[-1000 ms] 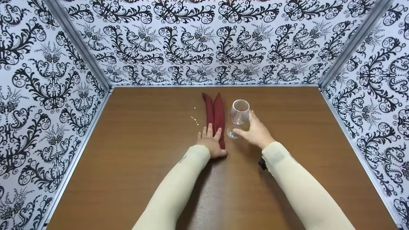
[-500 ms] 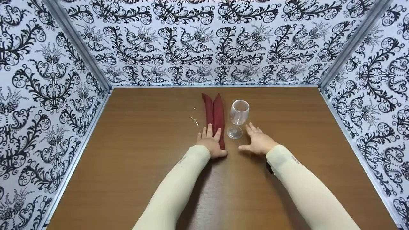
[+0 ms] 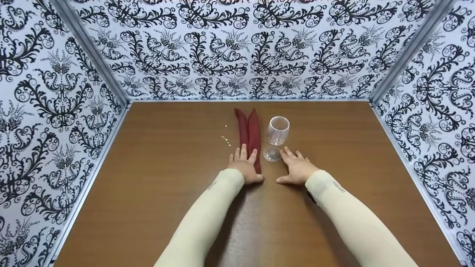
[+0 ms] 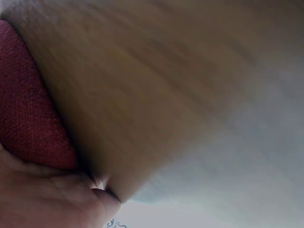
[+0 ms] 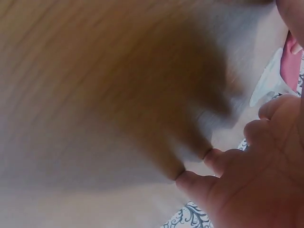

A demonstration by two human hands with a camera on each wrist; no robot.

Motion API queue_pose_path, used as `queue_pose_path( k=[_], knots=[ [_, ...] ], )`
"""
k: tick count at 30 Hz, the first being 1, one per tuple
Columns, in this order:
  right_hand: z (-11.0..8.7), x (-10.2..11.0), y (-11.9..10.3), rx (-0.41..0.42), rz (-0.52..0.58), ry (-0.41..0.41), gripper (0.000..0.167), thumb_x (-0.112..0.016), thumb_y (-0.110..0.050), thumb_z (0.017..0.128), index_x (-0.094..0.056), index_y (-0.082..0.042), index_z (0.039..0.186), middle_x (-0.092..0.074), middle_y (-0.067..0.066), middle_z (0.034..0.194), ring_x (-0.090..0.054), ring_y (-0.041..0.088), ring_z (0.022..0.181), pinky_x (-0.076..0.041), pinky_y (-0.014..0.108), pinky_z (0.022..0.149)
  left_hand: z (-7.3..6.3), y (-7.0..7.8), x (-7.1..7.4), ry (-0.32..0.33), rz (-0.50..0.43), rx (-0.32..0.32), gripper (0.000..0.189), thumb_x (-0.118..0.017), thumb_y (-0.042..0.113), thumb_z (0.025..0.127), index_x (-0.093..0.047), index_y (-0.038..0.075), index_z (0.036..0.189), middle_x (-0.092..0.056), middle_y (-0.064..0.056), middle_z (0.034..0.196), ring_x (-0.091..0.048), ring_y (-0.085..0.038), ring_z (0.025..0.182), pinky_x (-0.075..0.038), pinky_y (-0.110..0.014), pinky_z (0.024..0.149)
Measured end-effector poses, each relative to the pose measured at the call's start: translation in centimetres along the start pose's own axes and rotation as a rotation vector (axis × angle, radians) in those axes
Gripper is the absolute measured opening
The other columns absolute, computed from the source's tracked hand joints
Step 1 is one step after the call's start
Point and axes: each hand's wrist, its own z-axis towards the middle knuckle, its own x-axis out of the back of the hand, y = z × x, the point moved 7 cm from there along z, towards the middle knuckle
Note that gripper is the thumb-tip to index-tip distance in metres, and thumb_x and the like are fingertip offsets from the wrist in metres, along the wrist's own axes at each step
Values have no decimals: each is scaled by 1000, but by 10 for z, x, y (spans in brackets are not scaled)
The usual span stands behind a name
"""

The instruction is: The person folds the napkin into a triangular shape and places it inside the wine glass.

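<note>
A dark red folded cloth, its two pointed ends towards the back wall, lies on the wooden table. My left hand rests on its near part with fingers spread, hiding some of it; the left wrist view shows the red cloth against the palm. To the right of the cloth stands an upright clear stemmed glass, its round foot on the table. My right hand lies just right of and in front of the glass, fingers spread and fingertips on the tabletop, the index fingertip right at the foot's edge.
Several small whitish specks lie left of the cloth on the wooden table. Patterned black-and-white walls enclose the table at the back and both sides, with grey metal posts in the corners.
My right hand has let go of the glass, drawn back towards me and come down spread on the table beside its foot. The left hand and the cloth have stayed in place.
</note>
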Motion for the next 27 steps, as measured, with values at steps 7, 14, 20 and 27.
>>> queue_pose_path(
  k=[7,14,20,27],
  knots=[
    [0,-3,1,6,-37,-11,115,-74,-64,89,-15,-7,169,-11,19,177,-13,62,156,-20,80,119,3,-1,-2,-6,-2,8,111,-66,71,86,-12,25,171,3,-19,178,-7,-41,164,-14,-56,132],
    [-6,-1,0,7,-58,-11,111,-70,-68,90,-18,-12,170,-12,16,177,-12,59,157,-18,81,118,11,-4,-11,-33,0,20,113,-66,73,86,-8,27,171,9,-18,178,-3,-41,165,-11,-57,132],
    [-6,-1,-3,10,-79,-8,112,-70,-70,89,-18,-13,170,-13,13,178,-13,61,156,-19,84,115,15,-4,-13,-39,-5,20,115,-67,73,85,-8,27,171,10,-18,177,-3,-42,164,-11,-58,132],
    [-4,-4,-2,10,-88,-17,112,-68,-72,90,-15,-16,171,-12,9,178,-10,60,157,-17,84,116,20,-5,-17,-31,5,23,115,-67,74,84,-8,27,171,10,-18,177,-3,-43,164,-12,-59,131]
  ],
)
